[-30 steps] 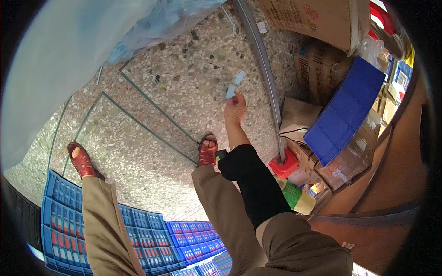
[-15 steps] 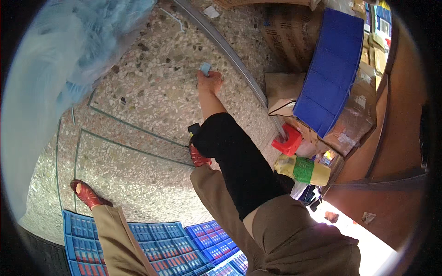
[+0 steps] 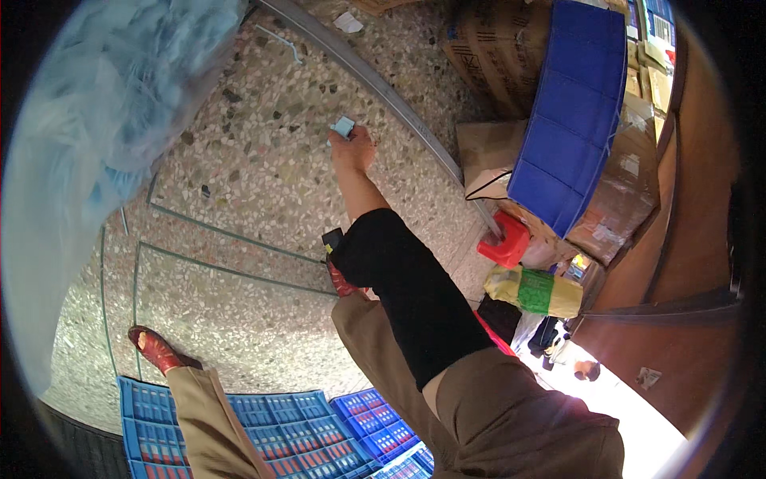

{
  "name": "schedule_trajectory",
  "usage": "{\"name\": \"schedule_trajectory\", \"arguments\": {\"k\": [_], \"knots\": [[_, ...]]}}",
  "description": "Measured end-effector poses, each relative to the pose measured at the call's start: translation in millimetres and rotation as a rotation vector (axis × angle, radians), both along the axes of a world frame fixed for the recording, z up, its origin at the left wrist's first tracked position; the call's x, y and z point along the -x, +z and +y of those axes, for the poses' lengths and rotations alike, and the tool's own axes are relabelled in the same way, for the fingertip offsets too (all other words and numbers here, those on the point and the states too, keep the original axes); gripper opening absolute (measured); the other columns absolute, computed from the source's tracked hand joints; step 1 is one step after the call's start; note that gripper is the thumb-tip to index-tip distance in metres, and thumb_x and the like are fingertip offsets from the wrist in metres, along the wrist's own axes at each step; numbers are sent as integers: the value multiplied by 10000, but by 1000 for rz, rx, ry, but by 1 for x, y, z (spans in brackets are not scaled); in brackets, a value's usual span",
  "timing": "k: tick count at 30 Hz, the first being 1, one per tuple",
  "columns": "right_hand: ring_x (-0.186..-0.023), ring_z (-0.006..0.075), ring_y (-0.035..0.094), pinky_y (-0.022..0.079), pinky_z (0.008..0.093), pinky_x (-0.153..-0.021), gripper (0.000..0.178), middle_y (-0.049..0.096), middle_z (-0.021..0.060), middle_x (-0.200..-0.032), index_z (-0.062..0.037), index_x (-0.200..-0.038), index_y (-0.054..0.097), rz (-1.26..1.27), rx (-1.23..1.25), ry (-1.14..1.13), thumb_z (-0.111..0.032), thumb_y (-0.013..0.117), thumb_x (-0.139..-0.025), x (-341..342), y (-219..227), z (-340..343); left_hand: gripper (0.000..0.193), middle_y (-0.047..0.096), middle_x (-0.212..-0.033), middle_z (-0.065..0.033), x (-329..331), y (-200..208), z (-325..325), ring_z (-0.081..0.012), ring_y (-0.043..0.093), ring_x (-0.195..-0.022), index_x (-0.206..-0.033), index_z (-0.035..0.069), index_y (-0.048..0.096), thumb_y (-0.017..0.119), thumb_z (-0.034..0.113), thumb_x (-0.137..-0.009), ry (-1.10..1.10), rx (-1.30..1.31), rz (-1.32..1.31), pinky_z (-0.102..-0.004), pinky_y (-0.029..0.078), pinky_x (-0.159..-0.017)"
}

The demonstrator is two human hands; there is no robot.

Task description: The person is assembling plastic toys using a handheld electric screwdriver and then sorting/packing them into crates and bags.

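Note:
My right hand (image 3: pixel 353 149) reaches out over the speckled stone floor (image 3: pixel 279 176), at the end of a bare forearm and a black sleeve (image 3: pixel 407 279). Its fingers are closed on a small light-blue piece (image 3: pixel 343 126), which pokes out past the fingertips. What kind of thing the piece is, I cannot make out. No part of my left hand shows. Beside the black sleeve, near one red sandal (image 3: pixel 341 281), a small black object (image 3: pixel 332 238) with a yellow mark is partly visible.
A large translucent bag (image 3: pixel 64 191) of light-blue material fills the left. A curved metal rail (image 3: pixel 375 68) crosses the floor. To the right are cardboard boxes (image 3: pixel 499 60), a blue padded panel (image 3: pixel 573 112) and a red stool (image 3: pixel 507 239). Blue crates (image 3: pixel 148 399) lie at the lower edge.
My right hand has shifted slightly left with the light-blue piece, which now shows more fully. The whole view has also moved a little.

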State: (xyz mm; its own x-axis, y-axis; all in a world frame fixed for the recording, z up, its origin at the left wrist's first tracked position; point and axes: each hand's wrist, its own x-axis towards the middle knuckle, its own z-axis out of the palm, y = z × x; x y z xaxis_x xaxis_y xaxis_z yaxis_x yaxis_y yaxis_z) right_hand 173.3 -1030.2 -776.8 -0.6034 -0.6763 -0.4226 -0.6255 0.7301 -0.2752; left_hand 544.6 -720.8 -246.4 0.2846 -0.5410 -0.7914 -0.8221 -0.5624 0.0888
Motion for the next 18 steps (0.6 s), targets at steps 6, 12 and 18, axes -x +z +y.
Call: {"name": "schedule_trajectory", "arguments": {"k": [6,12,18], "knots": [[-925,354,585,488,442,-734,371,566,243,-987,-15,-1158,465,-160,43,-24,-152,563,-828,29,7,24,619,270,-1357,-347,8,-4,-7,-502,346,-1212,-1300,23,441,611,395,-836,4,-11,-14,-542,313,-1001],[-1041,353,536,479,464,-803,402,493,171,-1181,-112,-1227,479,149,73,523,-85,551,-832,66,34,7,613,270,-1362,-340,14,-6,-16,-497,343,-1218,-1303,29,443,612,390,-837,1,-34,-13,-541,313,-1002],[-999,347,551,486,463,-798,313,496,132,-1121,-112,-1118,516,157,24,595,-93,606,-819,70,25,3,608,270,-1368,-333,34,-21,-35,-493,341,-1224,-1306,35,445,612,386,-838,-3,-40,-12,-540,314,-1003]]}}
